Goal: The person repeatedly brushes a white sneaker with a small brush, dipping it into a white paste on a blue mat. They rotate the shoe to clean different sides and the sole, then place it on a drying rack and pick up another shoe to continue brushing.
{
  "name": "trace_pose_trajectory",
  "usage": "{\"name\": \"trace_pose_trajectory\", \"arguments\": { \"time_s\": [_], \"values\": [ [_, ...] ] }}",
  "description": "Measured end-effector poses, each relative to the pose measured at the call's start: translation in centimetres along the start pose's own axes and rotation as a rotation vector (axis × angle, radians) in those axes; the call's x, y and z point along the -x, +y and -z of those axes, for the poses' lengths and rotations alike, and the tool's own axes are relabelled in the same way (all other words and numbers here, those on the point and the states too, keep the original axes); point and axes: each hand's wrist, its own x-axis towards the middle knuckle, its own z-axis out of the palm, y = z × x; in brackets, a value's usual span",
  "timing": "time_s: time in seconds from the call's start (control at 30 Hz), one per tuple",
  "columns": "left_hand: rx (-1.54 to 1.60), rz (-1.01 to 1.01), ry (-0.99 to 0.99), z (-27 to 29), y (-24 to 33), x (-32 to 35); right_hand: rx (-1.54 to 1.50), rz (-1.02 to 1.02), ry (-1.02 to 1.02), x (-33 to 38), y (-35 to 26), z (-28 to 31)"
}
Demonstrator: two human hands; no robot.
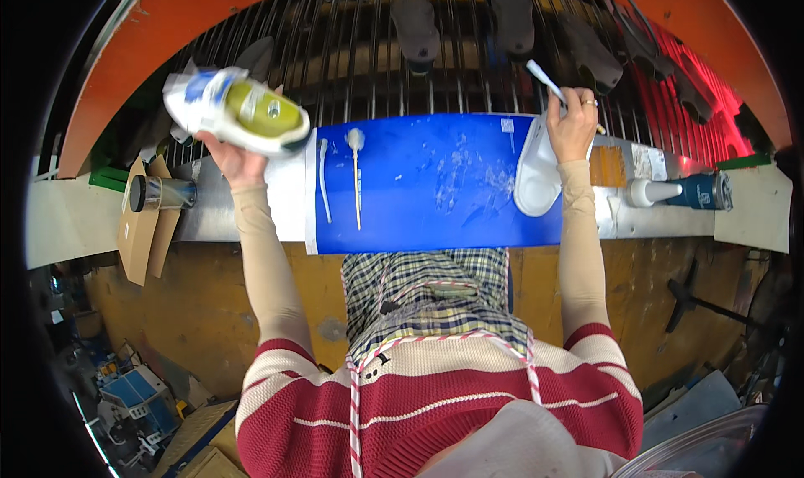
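My left hand [236,160] is closed around a white and blue sneaker [205,110] with an olive-green lining, raised over the left end of the bench. In my right hand [572,131] is a thin brush-like stick [546,78]; its white end points up and away. That hand is above a white oval tray [536,181] at the right edge of a blue mat [427,193]. A wooden-handled brush with a pale, fluffy head [357,172] and a slim white stick [324,181] lie on the mat's left part.
Beyond the mat runs a rack of metal rollers carrying several dark shoe-shaped pieces [416,34]. To the right are a white-nozzled bottle [653,192], a teal bottle [702,192] and a brown pad [607,167]. A black-lidded jar [163,193] and a cardboard box [138,231] stand left.
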Motion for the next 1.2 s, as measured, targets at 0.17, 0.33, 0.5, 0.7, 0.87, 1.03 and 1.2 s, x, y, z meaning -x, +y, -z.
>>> {"name": "trace_pose_trajectory", "arguments": {
  "time_s": [0.17, 0.33, 0.5, 0.7, 0.87, 1.03, 1.2],
  "values": [
    [0.246, -0.106, -0.158, -9.8, -6.0, 6.4, -0.851, -0.376, -0.501, 4.7, -11.7, 3.4],
    [0.338, 0.056, -0.712, -14.3, -9.1, 5.3, -2.242, -1.195, -1.101, 8.6, -20.9, 7.0],
    [0.283, 0.469, -0.241, -12.8, -6.7, 6.0, -2.157, -0.896, -0.738, 5.7, -16.7, 8.9],
    [-0.119, 0.240, 0.227, -7.2, -10.0, 12.2, -1.365, -0.553, -0.827, 3.7, -11.9, 12.6],
    [0.117, 0.183, 0.135, -5.0, -12.2, 13.1, -0.710, -0.451, -0.601, 5.9, -5.6, 15.5],
    [0.582, 0.133, -0.184, -5.2, -10.4, 9.5, -0.144, -0.476, -0.483, 10.7, -2.2, 15.9],
    [0.409, 0.164, -0.344, -6.3, -8.5, 7.0, 0.081, -0.338, -0.398, 13.1, -2.0, 14.2]
  ]
}}
